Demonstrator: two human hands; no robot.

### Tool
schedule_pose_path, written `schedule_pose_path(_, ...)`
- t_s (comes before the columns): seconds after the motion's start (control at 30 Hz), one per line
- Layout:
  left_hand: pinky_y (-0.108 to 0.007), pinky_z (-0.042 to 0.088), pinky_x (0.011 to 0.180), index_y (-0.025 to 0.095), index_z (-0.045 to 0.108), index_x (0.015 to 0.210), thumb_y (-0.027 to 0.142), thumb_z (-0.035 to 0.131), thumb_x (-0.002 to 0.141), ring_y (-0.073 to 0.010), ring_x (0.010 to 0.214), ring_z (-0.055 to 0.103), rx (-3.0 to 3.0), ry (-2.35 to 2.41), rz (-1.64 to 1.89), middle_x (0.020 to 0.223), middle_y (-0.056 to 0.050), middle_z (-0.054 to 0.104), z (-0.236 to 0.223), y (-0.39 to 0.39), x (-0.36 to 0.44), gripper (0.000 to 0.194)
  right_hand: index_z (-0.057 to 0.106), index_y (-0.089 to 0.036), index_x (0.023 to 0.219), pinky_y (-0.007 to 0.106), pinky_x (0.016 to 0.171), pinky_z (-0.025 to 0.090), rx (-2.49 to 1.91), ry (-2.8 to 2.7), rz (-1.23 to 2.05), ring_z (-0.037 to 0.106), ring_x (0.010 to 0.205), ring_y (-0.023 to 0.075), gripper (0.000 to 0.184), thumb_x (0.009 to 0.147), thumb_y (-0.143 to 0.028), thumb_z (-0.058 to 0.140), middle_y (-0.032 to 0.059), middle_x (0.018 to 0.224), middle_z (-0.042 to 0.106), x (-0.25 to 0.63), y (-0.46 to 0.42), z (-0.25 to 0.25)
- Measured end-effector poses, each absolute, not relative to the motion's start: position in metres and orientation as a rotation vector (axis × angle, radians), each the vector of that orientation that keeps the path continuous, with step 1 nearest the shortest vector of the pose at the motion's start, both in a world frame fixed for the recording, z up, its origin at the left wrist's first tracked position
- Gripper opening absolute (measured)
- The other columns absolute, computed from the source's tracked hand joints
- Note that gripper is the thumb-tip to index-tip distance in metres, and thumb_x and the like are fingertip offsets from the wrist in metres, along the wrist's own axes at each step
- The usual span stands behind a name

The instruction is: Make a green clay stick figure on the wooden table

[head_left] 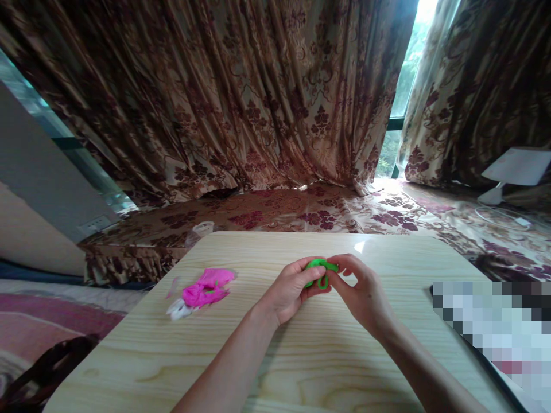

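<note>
Above the middle of the table, my left hand (291, 291) is closed round a bright green piece (317, 264) that looks like modelling clay, its thumb pressed on the front. A small green loop hangs below that thumb. The fingertips of my right hand (359, 285) pinch a strip that sticks out from the green piece's right side. Part of the piece is hidden behind my left fingers. To the left on the table lies a crumpled pink plastic wrapper (215, 278), with a crumpled white wrapper (179, 310) against its near end.
The pale wood-grain table (142, 364) has a dark-edged, blurred-out flat object (499, 332) at its right. Beyond its far edge are a clear plastic bag (199, 232) and a floral-covered ledge (275, 209). A white lamp (516, 166) stands far right, before patterned curtains (258, 97).
</note>
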State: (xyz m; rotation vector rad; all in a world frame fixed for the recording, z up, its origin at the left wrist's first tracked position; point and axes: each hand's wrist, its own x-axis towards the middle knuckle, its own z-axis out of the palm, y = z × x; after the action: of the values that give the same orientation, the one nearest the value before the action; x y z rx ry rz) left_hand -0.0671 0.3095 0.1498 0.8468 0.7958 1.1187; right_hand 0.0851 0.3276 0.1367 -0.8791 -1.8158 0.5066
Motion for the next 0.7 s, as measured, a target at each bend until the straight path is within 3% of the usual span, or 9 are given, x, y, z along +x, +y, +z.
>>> schedule_pose_path(0.1, -0.02, 0.048, 0.069, 0.016, 0.063, 0.091, 0.021, 0.06, 0.072, -0.0103, 0.075, 0.058, 0.83, 0.823, 1.112, 0.085, -0.005, 0.063, 0.151, 0.308, -0.064, 0.02, 0.05, -0.025, 0.114, 0.034, 0.079, 0.046, -0.807, -1.89, 0.509, 0.054, 0.096, 0.0203, 0.045, 0.071, -0.017, 0.06, 0.0062, 0.113, 0.053, 0.082, 0.323, 0.138)
schedule_pose_path(0.17, -0.019, 0.047, 0.064, 0.016, 0.063, 0.087, 0.02, 0.058, 0.071, -0.0107, 0.074, 0.057, 0.836, 0.829, 1.095, 0.082, -0.004, 0.062, 0.151, 0.307, -0.062, 0.017, 0.047, -0.027, 0.12, 0.037, 0.088, 0.043, -0.775, -1.981, 0.494, 0.05, 0.105, 0.0225, 0.053, 0.07, -0.015, 0.061, 0.0062, 0.118, 0.051, 0.081, 0.322, 0.137)
schedule_pose_path(0.33, -0.022, 0.046, 0.062, 0.016, 0.06, 0.089, 0.019, 0.058, 0.07, -0.0126, 0.076, 0.057, 0.97, 0.975, 1.082, 0.084, -0.005, 0.061, 0.148, 0.308, -0.06, 0.02, 0.057, -0.026, 0.108, 0.031, 0.08, 0.047, -0.778, -2.032, 0.526, 0.057, 0.094, 0.0188, 0.032, 0.079, -0.013, 0.051, 0.0044, 0.105, 0.059, 0.084, 0.326, 0.133)
schedule_pose_path(0.57, -0.021, 0.042, 0.055, 0.013, 0.062, 0.08, 0.03, 0.062, 0.068, -0.0083, 0.056, 0.053, 1.077, 1.047, 1.032, 0.068, -0.003, 0.061, 0.146, 0.312, -0.072, 0.021, 0.066, -0.023, 0.091, 0.026, 0.064, 0.046, -0.864, -1.918, 0.639, 0.059, 0.07, 0.0148, 0.018, 0.077, -0.018, 0.056, 0.0021, 0.08, 0.063, 0.086, 0.327, 0.132)
schedule_pose_path(0.7, -0.019, 0.04, 0.051, 0.013, 0.062, 0.077, 0.03, 0.064, 0.066, -0.0065, 0.05, 0.05, 1.021, 0.976, 1.027, 0.065, -0.001, 0.059, 0.15, 0.311, -0.073, 0.02, 0.068, -0.016, 0.084, 0.025, 0.053, 0.047, -0.919, -1.697, 1.017, 0.058, 0.057, 0.0144, 0.018, 0.075, -0.029, 0.06, 0.0015, 0.062, 0.063, 0.085, 0.327, 0.136)
